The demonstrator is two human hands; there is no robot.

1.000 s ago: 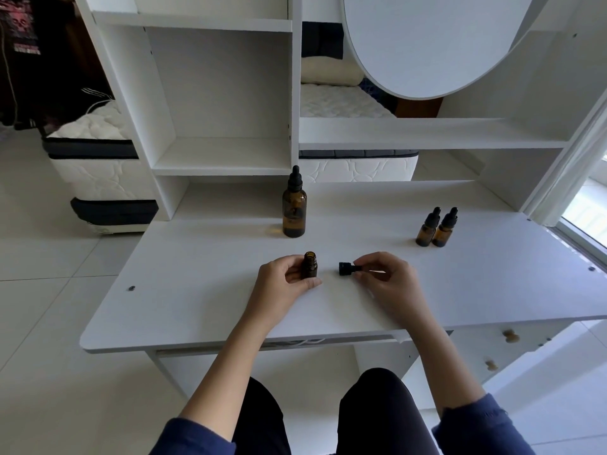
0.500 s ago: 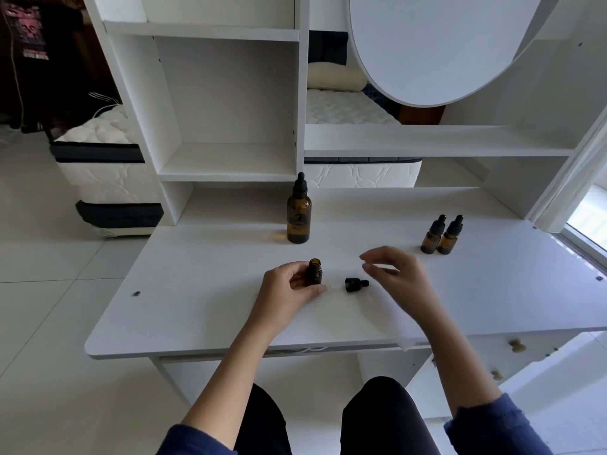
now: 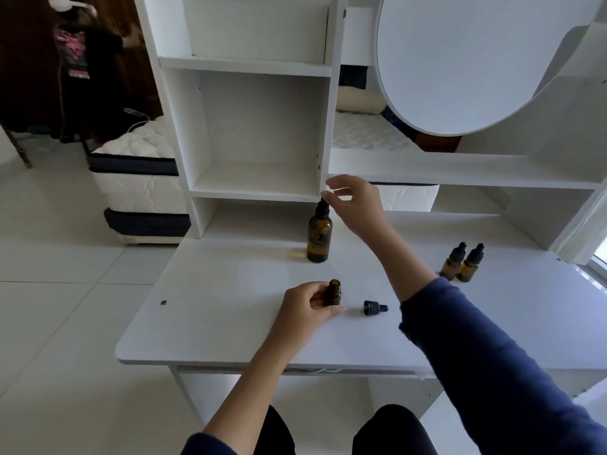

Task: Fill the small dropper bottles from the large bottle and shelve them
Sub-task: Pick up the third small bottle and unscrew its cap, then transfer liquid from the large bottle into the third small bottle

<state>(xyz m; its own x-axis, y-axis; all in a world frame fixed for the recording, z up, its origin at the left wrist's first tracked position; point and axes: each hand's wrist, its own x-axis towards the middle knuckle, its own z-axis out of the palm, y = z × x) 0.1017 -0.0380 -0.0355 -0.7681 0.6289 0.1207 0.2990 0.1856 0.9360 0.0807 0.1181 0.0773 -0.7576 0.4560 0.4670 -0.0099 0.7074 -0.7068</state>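
The left hand (image 3: 305, 307) grips the uncapped small bottle (image 3: 333, 293) upright on the tabletop (image 3: 230, 307), its cap (image 3: 375, 307) lying beside. The right hand (image 3: 356, 205), fingers apart, is at the large bottle (image 3: 319, 238)'s dropper top. Filling seems about to start, so next it must pinch and unscrew that top.

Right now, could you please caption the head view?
Left hand holds open small bottle; right hand hovers at dropper of large bottle.

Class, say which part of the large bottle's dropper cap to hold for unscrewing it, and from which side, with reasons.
Pinch the cap at its collar, below the bulb, from above. The large bottle stands upright, cap topmost, round and narrow, so two opposed fingertips likely fit. The right hand is nearest; the left hand holds the small bottle.
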